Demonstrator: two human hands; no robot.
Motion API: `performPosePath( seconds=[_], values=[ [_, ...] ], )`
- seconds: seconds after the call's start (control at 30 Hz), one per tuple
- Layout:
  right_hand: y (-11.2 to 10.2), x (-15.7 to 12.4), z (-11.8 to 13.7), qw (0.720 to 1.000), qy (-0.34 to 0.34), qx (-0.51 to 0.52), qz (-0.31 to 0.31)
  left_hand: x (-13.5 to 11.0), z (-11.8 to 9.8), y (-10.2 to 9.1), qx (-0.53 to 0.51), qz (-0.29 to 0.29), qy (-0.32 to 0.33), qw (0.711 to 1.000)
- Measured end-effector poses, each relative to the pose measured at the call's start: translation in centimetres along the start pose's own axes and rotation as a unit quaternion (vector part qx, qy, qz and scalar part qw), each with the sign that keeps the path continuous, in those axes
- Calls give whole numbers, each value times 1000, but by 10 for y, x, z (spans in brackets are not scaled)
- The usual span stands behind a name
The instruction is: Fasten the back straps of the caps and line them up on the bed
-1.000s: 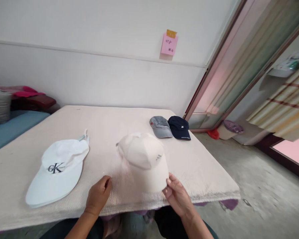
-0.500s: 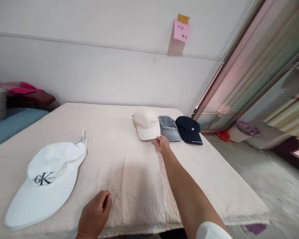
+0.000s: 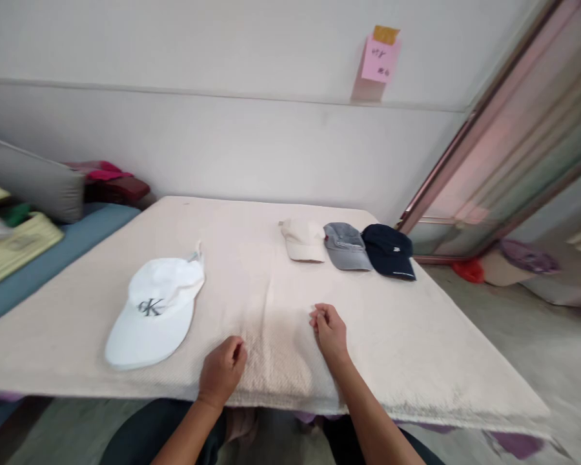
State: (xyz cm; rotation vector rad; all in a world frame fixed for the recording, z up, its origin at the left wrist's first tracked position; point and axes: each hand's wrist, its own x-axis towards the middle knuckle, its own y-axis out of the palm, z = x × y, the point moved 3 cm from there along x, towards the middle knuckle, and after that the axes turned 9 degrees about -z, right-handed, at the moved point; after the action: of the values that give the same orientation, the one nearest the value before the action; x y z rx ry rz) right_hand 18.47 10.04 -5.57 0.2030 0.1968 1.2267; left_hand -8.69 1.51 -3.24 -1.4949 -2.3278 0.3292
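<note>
My left hand rests near the front edge of the table, curled in a loose fist with nothing seen in it. To its left lies a white baseball cap with dark letters, brim facing me and strap at the back. My right hand is over the middle of the table, holding nothing, its fingers half bent and a little apart. Beyond it three caps stand in a row: a cream cap, a grey cap and a navy cap. Neither hand touches a cap.
A pale textured cloth covers the table. Behind it is a white wall with a pink note taped on. On the left is a blue seat with a grey cushion. A bin stands on the floor at right.
My right hand has let go of the cream cap's brim and drawn back toward me. The cream cap now sits beside the grey cap, no longer overlapping it. The view has shifted left.
</note>
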Motion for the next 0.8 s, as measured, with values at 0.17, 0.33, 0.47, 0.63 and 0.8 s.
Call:
performPosePath(
  seconds=[0.17, 0.33, 0.47, 0.63, 0.8],
  values=[
    [-14, -69, 2, 956, -156, -249, 4, -15, 0, -23, -94, -70, -98, 988],
    [-13, -107, -1, 839, -371, -396, 48, -30, 21, -91, -215, -212, -217, 928],
    [-9, -113, -2, 804, -402, -437, 24, -27, 32, -148, -280, -289, -270, 875],
    [-7, -112, -1, 785, -419, -455, 34, -13, 29, -175, -312, -271, -324, 851],
    [-6, -113, -1, 779, -420, -464, 35, 6, 26, -178, -320, -243, -363, 841]
  ],
)
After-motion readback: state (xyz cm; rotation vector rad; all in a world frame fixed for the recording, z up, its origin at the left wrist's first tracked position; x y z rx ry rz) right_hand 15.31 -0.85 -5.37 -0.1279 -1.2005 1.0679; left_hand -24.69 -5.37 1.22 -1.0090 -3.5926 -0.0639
